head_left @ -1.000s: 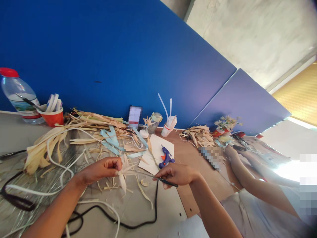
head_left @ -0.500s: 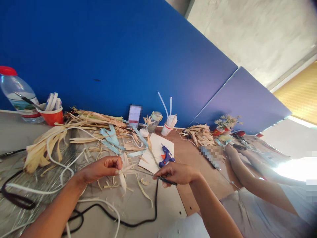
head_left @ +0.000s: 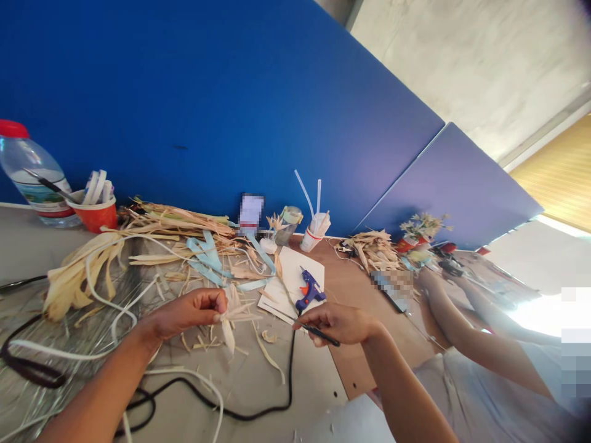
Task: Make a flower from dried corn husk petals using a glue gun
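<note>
Between the pinched fingers of my left hand [head_left: 203, 307] is a pale corn-husk flower [head_left: 229, 314], its narrow petals spreading right and down. My right hand [head_left: 335, 323] grips a slim dark-handled pointed tool [head_left: 318, 334]; its thin metal end points left toward the flower, apart from it. I cannot tell exactly what kind of tool it is. Just beyond my right hand, a blue glue gun [head_left: 310, 289] lies on white paper [head_left: 289, 264]. Husk scraps [head_left: 268, 357] litter the table below the flower.
Dried corn husks [head_left: 175, 218] and light-blue ribbon [head_left: 207, 255] lie at the back left. White and black cables [head_left: 231, 415] cross the table. A red cup [head_left: 96, 215], a bottle [head_left: 39, 191] and a cup with straws [head_left: 313, 239] stand behind. A co-worker's arms [head_left: 466, 314] are at right.
My right hand has shifted slightly right, drawing the tool's tip away from the flower. My left hand and the flower stay nearly in place.
</note>
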A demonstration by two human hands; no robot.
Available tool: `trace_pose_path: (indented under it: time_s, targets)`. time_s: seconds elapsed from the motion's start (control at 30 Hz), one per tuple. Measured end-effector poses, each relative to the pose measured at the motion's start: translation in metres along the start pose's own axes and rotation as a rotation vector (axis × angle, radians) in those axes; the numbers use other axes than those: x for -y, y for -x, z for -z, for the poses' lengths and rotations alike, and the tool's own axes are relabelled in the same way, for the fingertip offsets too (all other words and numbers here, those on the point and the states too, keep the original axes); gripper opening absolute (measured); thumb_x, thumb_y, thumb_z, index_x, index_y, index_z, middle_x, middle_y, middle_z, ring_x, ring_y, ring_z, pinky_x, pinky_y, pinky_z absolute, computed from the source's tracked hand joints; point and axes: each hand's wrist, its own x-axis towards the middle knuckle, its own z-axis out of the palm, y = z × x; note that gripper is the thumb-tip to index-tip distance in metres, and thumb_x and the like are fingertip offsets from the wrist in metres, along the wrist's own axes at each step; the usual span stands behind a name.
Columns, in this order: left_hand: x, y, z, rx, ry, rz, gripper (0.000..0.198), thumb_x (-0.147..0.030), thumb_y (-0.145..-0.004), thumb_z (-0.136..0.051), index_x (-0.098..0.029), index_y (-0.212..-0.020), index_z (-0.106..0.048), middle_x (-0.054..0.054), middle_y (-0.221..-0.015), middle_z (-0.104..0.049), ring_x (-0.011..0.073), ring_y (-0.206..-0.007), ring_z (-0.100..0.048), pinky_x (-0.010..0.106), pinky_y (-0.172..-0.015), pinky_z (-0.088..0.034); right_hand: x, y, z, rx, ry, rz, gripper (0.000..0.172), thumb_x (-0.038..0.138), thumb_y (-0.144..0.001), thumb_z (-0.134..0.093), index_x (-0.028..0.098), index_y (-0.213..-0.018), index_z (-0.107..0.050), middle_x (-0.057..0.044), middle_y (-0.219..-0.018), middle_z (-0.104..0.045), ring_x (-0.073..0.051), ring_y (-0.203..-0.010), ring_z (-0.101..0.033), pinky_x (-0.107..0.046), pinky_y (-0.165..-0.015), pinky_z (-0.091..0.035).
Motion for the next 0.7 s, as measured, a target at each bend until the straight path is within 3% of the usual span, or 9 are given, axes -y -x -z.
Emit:
trace_pose_path:
  time_s: [0.3, 0.53, 0.7]
  targets:
    - [-0.003, 0.0, -0.002, -0.015, 0.015, 0.011, 0.028, -0.04, -0.07, -0.068, -0.016, -0.072, -0.053, -0.003, -0.067, -0.046, 0.0106, -0.062, -0.036, 0.022, -0.059, -0.028, -0.01, 0.004, 0.003, 0.125, -0.042, 0.03, 0.046, 0.033, -0.077, -0.064, 0.01, -0.117, -0.061, -0.001, -0.068, -0.057, -0.007, -0.057, -0.049, -0.015, -0.051, -0.038]
    - [0.003, 0.0, 0.0, 0.007, 0.03, 0.039, 0.029, -0.039, -0.067, -0.07, -0.016, -0.072, -0.054, -0.003, -0.068, -0.046, 0.0105, -0.063, -0.037, 0.021, -0.059, -0.03, -0.01, -0.011, 0.017, 0.317, -0.205, 0.01, 0.061, 0.045, -0.07, -0.07, 0.008, -0.118, -0.06, -0.002, -0.066, -0.059, -0.007, -0.053, -0.052, -0.016, -0.05, -0.041]
    - [0.002, 0.001, -0.001, 0.013, 0.048, 0.049, 0.027, -0.037, -0.068, -0.07, -0.016, -0.072, -0.055, -0.003, -0.07, -0.048, 0.0104, -0.063, -0.039, 0.021, -0.059, -0.031, -0.006, -0.02, 0.023, 0.353, -0.221, 0.003, 0.061, 0.043, -0.068, -0.073, 0.008, -0.116, -0.062, -0.001, -0.064, -0.061, -0.006, -0.052, -0.051, -0.015, -0.049, -0.04]
